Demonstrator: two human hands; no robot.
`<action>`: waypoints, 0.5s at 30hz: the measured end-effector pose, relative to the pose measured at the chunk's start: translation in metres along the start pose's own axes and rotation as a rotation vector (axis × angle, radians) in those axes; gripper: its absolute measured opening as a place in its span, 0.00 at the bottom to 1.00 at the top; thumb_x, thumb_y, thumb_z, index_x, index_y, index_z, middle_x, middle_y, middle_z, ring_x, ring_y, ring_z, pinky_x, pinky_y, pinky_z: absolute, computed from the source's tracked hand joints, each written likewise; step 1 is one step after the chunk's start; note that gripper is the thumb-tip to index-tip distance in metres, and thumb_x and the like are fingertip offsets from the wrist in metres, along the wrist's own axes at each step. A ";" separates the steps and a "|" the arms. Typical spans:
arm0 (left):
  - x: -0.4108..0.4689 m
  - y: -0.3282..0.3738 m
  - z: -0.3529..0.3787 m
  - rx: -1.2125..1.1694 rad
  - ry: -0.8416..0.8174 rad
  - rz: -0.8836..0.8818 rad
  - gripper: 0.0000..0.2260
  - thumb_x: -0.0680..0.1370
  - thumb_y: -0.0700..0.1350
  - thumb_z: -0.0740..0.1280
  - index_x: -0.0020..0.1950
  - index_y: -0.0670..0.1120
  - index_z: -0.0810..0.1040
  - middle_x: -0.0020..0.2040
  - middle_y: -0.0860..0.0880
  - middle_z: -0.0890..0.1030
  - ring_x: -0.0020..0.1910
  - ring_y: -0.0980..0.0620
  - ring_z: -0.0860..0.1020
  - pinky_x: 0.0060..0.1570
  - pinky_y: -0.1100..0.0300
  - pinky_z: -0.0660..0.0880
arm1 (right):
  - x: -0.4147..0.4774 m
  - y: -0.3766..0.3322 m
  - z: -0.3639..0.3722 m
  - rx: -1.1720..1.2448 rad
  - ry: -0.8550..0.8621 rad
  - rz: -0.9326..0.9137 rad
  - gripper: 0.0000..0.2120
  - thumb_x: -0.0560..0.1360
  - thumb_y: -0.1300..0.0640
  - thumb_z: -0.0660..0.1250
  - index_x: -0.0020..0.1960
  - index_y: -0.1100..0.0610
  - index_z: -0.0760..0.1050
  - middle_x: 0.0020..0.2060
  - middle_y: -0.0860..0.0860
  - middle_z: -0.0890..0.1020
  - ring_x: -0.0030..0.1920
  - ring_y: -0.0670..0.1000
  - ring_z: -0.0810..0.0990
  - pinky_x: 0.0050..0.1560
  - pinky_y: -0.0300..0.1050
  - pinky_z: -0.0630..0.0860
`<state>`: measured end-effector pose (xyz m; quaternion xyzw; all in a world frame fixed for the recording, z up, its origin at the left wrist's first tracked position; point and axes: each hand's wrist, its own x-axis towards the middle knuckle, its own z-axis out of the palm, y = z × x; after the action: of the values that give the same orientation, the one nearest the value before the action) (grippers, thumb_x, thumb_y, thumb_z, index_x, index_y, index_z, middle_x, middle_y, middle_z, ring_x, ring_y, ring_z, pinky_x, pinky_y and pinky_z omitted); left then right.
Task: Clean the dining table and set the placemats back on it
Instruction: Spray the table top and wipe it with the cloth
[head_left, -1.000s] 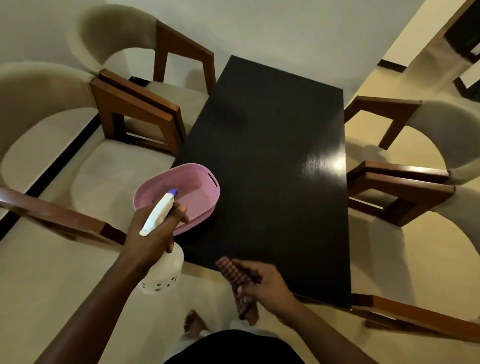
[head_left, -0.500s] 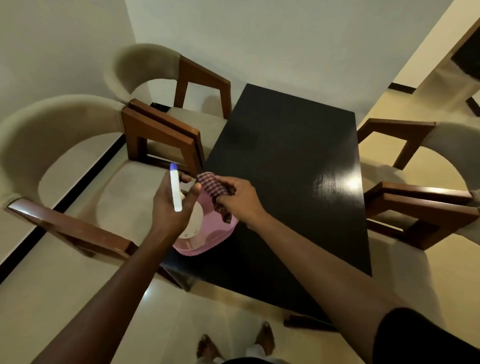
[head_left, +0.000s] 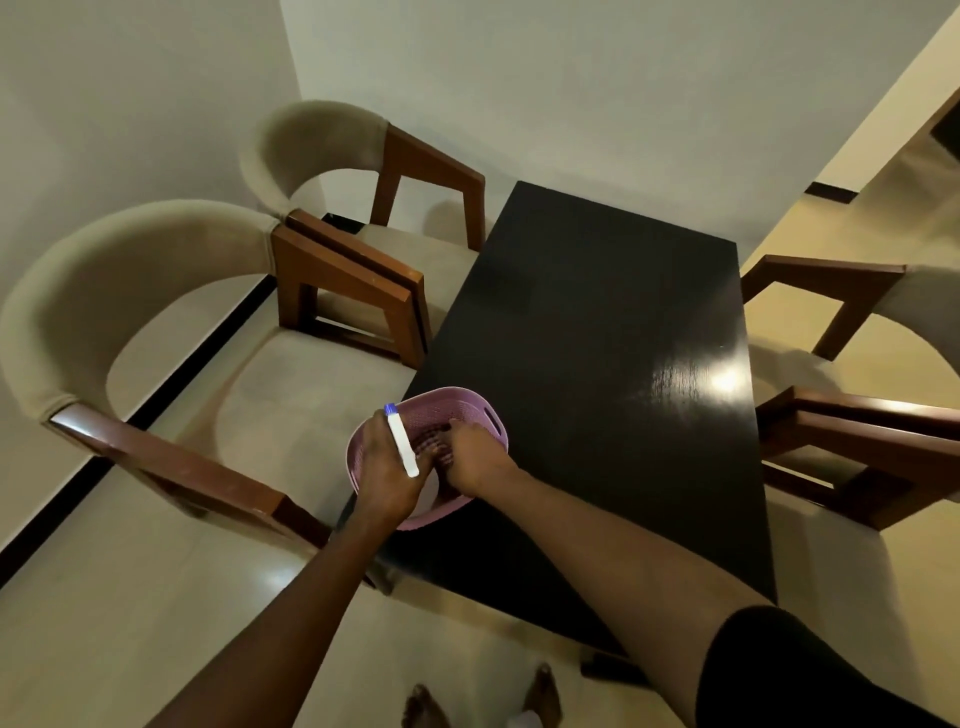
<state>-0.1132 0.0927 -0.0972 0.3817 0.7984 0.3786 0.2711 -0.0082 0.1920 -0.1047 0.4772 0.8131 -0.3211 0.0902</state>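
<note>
- Head view, the only one given: brought both hands down into the pink basket (head_left: 488, 413), set on the near left corner of the dining table (head_left: 597, 322).
- A second earlier, held the checked cloth (head_left: 434, 448) low at the near table edge. Half a second earlier, raised it above the basket. Now lowered it inside, down toward the basket floor.
- Kept the right hand (head_left: 470, 460) on top of the cloth, knuckles up, fingers curled down and bunched onto the fabric, apparently still gripping it rather than letting go.
- Wrapped the left hand (head_left: 387, 470) round the neck of the spray bottle (head_left: 401, 441), fingers closed tight, with the white trigger head across the back of the hand and its blue tip pointing away. Sank the bottle's body into the basket, just beside the cloth.
- Read as putting the cleaning tools away, so probably done with spraying and wiping the dark, glossy tabletop.
- Found no placemats anywhere in frame, so still to do: fetching them and laying them back on the table.
- Worth watching: releasing both items fully inside the basket, close to the table edge, without tipping it.
</note>
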 end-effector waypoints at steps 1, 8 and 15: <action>-0.001 -0.001 0.000 0.002 0.000 -0.005 0.39 0.76 0.46 0.77 0.80 0.41 0.60 0.75 0.40 0.72 0.73 0.40 0.73 0.71 0.46 0.73 | -0.001 0.003 -0.001 0.016 0.008 -0.010 0.21 0.78 0.64 0.69 0.70 0.55 0.76 0.61 0.52 0.81 0.61 0.52 0.80 0.62 0.43 0.76; -0.009 -0.008 -0.001 0.100 -0.071 0.029 0.38 0.76 0.45 0.77 0.80 0.42 0.61 0.76 0.40 0.71 0.73 0.39 0.73 0.72 0.43 0.73 | -0.051 0.002 -0.013 0.071 0.103 -0.127 0.27 0.79 0.62 0.67 0.77 0.50 0.71 0.79 0.50 0.68 0.78 0.51 0.67 0.78 0.51 0.63; -0.038 -0.008 -0.015 -0.091 0.050 0.030 0.41 0.72 0.40 0.78 0.80 0.48 0.61 0.75 0.44 0.69 0.73 0.42 0.73 0.69 0.43 0.76 | -0.100 0.002 -0.010 0.204 0.192 -0.176 0.21 0.82 0.58 0.65 0.74 0.49 0.73 0.73 0.47 0.76 0.73 0.47 0.72 0.73 0.43 0.65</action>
<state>-0.1059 0.0528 -0.0903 0.3714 0.7811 0.4277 0.2626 0.0482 0.1270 -0.0524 0.4394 0.8197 -0.3616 -0.0655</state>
